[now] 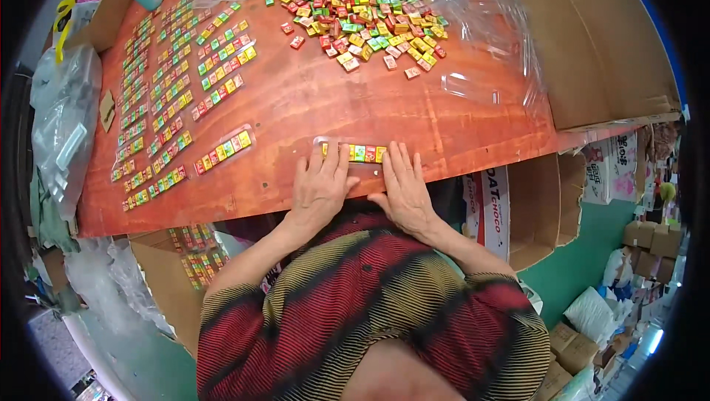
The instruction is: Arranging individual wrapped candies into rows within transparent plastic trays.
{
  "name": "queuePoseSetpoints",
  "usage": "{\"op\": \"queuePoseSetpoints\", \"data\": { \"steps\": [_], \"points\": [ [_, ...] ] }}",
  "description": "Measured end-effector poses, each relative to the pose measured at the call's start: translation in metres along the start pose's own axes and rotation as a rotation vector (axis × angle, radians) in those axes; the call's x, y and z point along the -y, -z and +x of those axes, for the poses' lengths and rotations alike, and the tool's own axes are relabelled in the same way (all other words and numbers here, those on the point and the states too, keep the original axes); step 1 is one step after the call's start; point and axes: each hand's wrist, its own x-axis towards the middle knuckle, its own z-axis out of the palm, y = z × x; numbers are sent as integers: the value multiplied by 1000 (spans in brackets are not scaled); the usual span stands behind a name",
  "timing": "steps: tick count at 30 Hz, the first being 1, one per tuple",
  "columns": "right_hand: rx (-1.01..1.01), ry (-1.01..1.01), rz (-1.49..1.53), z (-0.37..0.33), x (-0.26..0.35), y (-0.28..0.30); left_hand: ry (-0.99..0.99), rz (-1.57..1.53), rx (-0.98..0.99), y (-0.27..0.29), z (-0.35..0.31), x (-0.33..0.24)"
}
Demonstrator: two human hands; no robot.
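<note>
Both hands, left [319, 188] and right [403, 190], press flat, fingers spread, on a clear strip of coloured candy squares [357, 153] at the tabletop's [310, 105] near edge; a nudge could tip it off.

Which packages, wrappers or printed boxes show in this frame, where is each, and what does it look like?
Clear tray: table's near edge, under both hands, holding a row of coloured squares.
Filled trays: table's left half, long clear strips in rows.
Loose wrapped squares: far pile; red, yellow, green, orange.
Empty clear tray: right of centre.
Printed carton: below the table's right edge, white with red.
Brown carton: far right, plain flaps.
</note>
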Motion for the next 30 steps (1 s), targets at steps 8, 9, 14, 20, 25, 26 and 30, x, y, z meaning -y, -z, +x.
{"op": "queuePoseSetpoints", "data": {
  "steps": [8, 9, 14, 20, 25, 26, 30],
  "points": [
    [28, -9, 21, 2, -1, 2, 136, -100, 162, 2, -8, -1],
    [58, -14, -25, 3, -1, 3, 141, -139, 182, 1, -8, 0],
    [77, 16, -71, 10, 2, 8, 181, -149, 176, 0, -13, 2],
    [166, 153, -26, 25, 12, 12, 219, -176, 234, 12, -36, 4],
    [148, 372, 37, 69, 47, -19, 529, 3, 119, 15, -73, 32],
    [111, 431, 73, 80, 55, -26, 532, 10, 114, 16, -74, 43],
    [31, 454, 90, 115, 77, -44, 650, 101, 102, 18, -64, 83]
  ]
}}
